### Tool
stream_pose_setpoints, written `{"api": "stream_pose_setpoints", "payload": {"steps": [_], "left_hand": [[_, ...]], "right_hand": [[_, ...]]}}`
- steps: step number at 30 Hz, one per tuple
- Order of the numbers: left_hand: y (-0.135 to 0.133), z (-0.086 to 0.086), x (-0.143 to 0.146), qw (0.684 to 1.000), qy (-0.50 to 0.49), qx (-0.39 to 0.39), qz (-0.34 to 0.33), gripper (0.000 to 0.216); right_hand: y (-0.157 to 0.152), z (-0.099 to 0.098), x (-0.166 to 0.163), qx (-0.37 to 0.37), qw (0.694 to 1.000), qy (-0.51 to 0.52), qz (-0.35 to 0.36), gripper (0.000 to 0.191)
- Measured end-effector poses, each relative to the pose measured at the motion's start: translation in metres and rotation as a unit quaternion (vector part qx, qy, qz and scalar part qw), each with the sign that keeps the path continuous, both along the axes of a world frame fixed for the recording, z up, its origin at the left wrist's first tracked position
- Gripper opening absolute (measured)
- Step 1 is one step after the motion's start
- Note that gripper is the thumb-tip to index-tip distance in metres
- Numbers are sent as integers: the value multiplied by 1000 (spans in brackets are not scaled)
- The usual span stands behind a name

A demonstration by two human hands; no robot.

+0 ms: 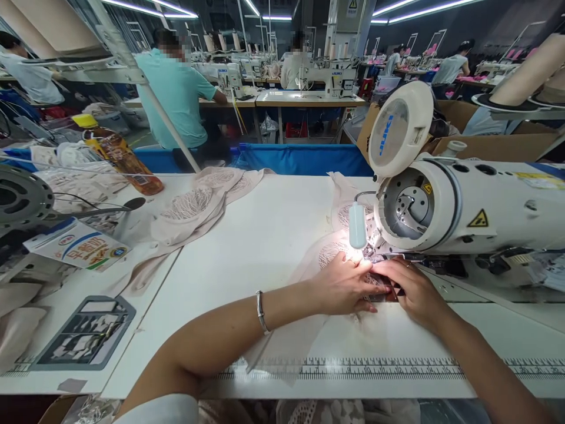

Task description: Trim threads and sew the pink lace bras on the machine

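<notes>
A pale pink sheer fabric piece with lace lies under the lit needle area of a white sewing machine. My left hand rests palm down on it, fingers spread toward the needle. Close beside it, my right hand has bent fingers closed at the fabric's edge, just below the machine head; its fingertips are partly hidden. A small lamp shines over the stitching spot. The machine's round cover is swung up. Needle and presser foot are mostly hidden by glare and fingers.
More pink lace pieces lie left on the white table. A drink bottle, a printed packet and a grey tray-like plate are also there. A ruler scale runs along the front edge. A co-worker sits ahead.
</notes>
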State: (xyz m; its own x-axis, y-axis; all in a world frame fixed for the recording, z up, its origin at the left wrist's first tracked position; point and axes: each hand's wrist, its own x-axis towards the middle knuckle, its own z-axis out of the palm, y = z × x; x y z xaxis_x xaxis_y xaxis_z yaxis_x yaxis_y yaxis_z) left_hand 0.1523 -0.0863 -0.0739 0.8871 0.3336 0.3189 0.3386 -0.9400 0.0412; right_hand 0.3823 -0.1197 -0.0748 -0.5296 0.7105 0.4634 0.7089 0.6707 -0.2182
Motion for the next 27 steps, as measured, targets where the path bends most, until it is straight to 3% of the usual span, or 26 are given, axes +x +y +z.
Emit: {"api": "stream_pose_setpoints", "payload": {"steps": [5, 9, 12, 19, 27], "left_hand": [[-2, 1, -5, 999, -2, 36, 6, 31], [0, 1, -6, 999, 3, 40, 8, 19], [2, 1, -5, 999, 5, 34, 4, 19], [3, 10, -8, 1000, -9, 8, 22, 18], [8, 7, -9, 999, -22, 38, 0, 34]], "right_hand": [[0, 1, 0, 37, 999, 23, 32, 53], [-2, 8, -3, 60, 995, 50, 55, 32], [-3, 9, -5, 76, 993, 61, 60, 24], [-3, 4, -4, 82, 996, 19, 31, 33], [-5, 9, -8, 82, 996, 3, 34, 27]]}}
